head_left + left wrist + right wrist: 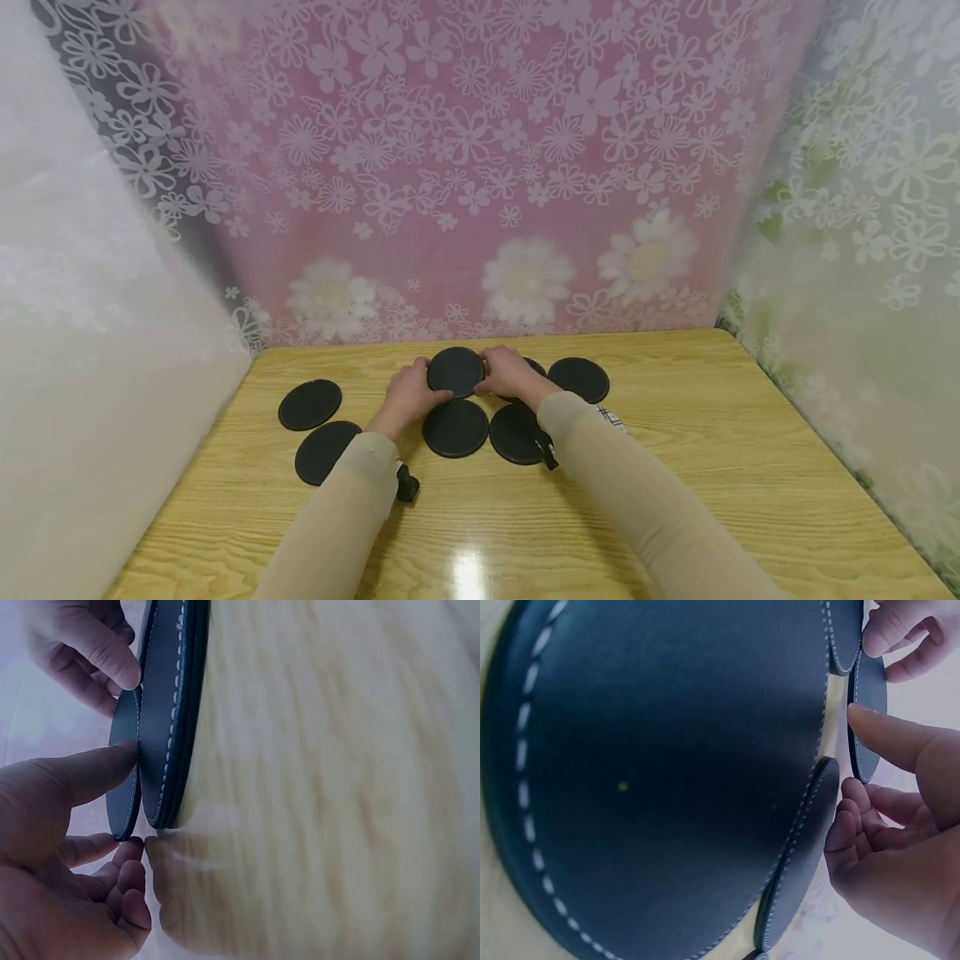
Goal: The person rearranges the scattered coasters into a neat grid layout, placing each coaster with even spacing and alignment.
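A round black coaster [456, 372] with pale edge stitching is at the back middle of the table. My left hand [412, 393] grips its left edge, the thumb across the near rim. Its opposite edge is pinched by my right hand [510, 372]. In the left wrist view, the left hand [67, 847] has its thumb on the coaster [124, 802], fingers curled beneath. From the right wrist, the right hand [900, 817] shows thumb and fingers at the coaster's rim [870, 712]. Just in front lies another black coaster [455, 428].
More black coasters lie around: two at left [310, 404] [322, 454], one front right [516, 433], one far right [579, 380], and one partly behind the right hand [536, 367]. A checked white piece [611, 418] peeks past the right sleeve. Patterned sheets wall the wooden table [465, 517].
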A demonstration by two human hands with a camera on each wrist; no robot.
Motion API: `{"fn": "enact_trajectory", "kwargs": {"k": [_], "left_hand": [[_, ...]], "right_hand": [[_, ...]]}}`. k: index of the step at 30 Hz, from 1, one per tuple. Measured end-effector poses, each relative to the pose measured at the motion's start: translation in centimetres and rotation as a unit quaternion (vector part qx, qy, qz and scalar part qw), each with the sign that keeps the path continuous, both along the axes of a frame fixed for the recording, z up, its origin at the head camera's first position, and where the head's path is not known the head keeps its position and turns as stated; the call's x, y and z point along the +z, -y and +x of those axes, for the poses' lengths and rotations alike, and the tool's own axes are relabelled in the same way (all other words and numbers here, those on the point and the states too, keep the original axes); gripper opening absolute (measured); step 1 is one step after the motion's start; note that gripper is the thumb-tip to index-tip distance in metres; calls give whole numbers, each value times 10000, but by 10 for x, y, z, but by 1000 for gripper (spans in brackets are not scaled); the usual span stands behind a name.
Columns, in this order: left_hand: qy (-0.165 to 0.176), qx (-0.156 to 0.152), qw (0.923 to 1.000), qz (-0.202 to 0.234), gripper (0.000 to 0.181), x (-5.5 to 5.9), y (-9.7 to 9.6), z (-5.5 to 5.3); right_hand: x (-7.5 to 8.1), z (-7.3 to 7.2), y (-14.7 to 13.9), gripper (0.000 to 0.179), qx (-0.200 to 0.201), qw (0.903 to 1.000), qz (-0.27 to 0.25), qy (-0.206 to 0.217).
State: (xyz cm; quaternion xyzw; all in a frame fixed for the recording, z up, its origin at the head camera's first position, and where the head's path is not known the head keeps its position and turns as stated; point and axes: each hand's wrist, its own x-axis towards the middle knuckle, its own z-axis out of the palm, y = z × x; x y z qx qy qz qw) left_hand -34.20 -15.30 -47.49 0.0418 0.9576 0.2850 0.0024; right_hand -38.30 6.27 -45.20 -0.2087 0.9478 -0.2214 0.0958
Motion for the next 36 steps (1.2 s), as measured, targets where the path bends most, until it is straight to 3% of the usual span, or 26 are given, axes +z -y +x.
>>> {"fn": "enact_trajectory", "kwargs": {"k": [5, 16, 36], "left_hand": [[23, -33, 10000, -34, 81, -1, -1, 0], [141, -122, 9995, -266, 76, 3, -3, 2], [112, -212, 9993, -276, 75, 1, 0, 5]], "right_hand": [[-3, -2, -4, 49, -29, 9999, -25, 97], [-3, -3, -7, 57, 0, 9997, 86, 239], [-1, 2, -9, 60, -65, 9996, 153, 247]]}}
